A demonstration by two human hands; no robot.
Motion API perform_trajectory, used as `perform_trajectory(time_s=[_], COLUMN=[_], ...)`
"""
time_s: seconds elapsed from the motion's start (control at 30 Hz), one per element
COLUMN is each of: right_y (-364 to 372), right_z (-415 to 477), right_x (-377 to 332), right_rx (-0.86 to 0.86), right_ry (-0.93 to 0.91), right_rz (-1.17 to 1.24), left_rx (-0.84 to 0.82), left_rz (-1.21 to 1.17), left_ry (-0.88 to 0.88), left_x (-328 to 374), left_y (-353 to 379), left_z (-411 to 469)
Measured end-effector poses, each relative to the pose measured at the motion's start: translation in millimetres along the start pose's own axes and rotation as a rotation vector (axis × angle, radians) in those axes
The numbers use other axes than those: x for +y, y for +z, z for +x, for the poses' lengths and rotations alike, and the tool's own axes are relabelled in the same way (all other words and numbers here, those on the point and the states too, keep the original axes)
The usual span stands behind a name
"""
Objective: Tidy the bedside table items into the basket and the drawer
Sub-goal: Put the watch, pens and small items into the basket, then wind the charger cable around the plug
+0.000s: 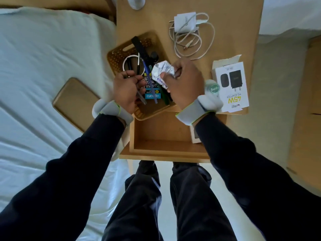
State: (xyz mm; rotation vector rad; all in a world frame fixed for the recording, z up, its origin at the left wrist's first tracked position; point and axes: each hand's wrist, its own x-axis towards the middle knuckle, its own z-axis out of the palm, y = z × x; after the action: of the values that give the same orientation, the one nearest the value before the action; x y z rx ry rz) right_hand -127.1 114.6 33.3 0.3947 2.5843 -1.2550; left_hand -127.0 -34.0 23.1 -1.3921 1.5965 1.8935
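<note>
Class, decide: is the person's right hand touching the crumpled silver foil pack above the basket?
Touching. The head view shows the right hand gripping the foil pack, thumb and fingers curled round its edge, over the basket.

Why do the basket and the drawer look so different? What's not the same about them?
The basket has holey plastic walls and a handle slot; the drawer is plain solid wood. The basket is crowded with pens and packets; the drawer shows mostly bare floor, with one white box at its right. The basket sits on the table; the drawer is pulled out beneath its edge. Both are tan and open on top.
</note>
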Motion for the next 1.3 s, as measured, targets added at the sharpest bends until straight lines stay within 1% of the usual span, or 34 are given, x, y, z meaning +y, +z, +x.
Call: perform_trajectory(time_s=[0.1, 0.2, 0.33, 0.53, 0.63, 0.7, 0.77, 0.8, 0.87, 0.93, 0.97, 1.0, 1.07, 1.13, 1.23, 1.27, 1.3], right_y=[20.6, 27.5, 16.4, -5.1, -18.5, -23.9, -23.8, -21.5, -18.7, -13.7, -10.0, -5.0, 2.1, 1.5, -8.1, -11.7, -16.6], right_z=[-8.2, -13.8, -13.4, 15.7, 52.1, 78.1, 104.8, 117.0, 142.7, 162.7, 169.7, 174.4, 175.8, 172.4, 171.0, 170.6, 168.7], right_x=[7.0, 10.7, 11.8, -7.5, -11.5, -8.1, -0.4, 3.3, 12.8, 19.7, 21.6, 21.9, 20.5, 18.3, 11.4, 9.4, 7.5], right_rx=[-0.064, -0.109, -0.045, 0.020, 0.102, 0.148, 0.155, 0.121, -0.037, -0.195, -0.236, -0.250, -0.202, -0.183, -0.328, -0.359, -0.355], right_ry=[-0.002, 0.002, -0.019, -0.019, -0.048, -0.083, -0.069, -0.053, -0.029, -0.032, -0.029, -0.025, -0.026, -0.010, 0.059, 0.074, 0.088], right_rz=[-0.041, -0.070, -0.088, -0.120, -0.229, -0.363, -0.479, -0.527, -0.634, -0.706, -0.734, -0.766, -0.819, -0.791, -0.716, -0.696, -0.672], left_rx=[0.033, 0.045, 0.022, -0.044, -0.109, -0.137, -0.160, -0.181, -0.233, -0.258, -0.268, -0.274, -0.276, -0.265, -0.231, -0.227, -0.229], left_rz=[0.130, 0.306, 0.395, 0.659, 0.726, 0.757, 0.795, 0.817, 0.866, 0.918, 0.934, 0.949, 0.979, 0.997, 1.005, 1.009, 1.016], left_ry=[0.064, 0.203, 0.366, 0.546, 0.653, 0.723, 0.783, 0.811, 0.860, 0.869, 0.864, 0.854, 0.827, 0.804, 0.778, 0.763, 0.746], left_x=[1.9, 3.2, 3.7, 1.3, 7.9, 12.3, 15.7, 16.9, 16.9, 13.5, 11.0, 8.9, 5.5, 5.3, 11.2, 13.9, 16.0], left_y=[3.6, 1.6, -4.8, -8.9, -1.1, 7.4, 18.5, 23.2, 34.8, 40.1, 41.3, 41.6, 40.9, 39.4, 34.2, 31.8, 30.1], left_z=[5.5, 8.3, 6.0, 12.1, 14.2, 14.2, 13.2, 11.4, 9.3, 6.0, 5.4, 3.7, -0.5, -7.7, -21.3, -26.8, -32.1])
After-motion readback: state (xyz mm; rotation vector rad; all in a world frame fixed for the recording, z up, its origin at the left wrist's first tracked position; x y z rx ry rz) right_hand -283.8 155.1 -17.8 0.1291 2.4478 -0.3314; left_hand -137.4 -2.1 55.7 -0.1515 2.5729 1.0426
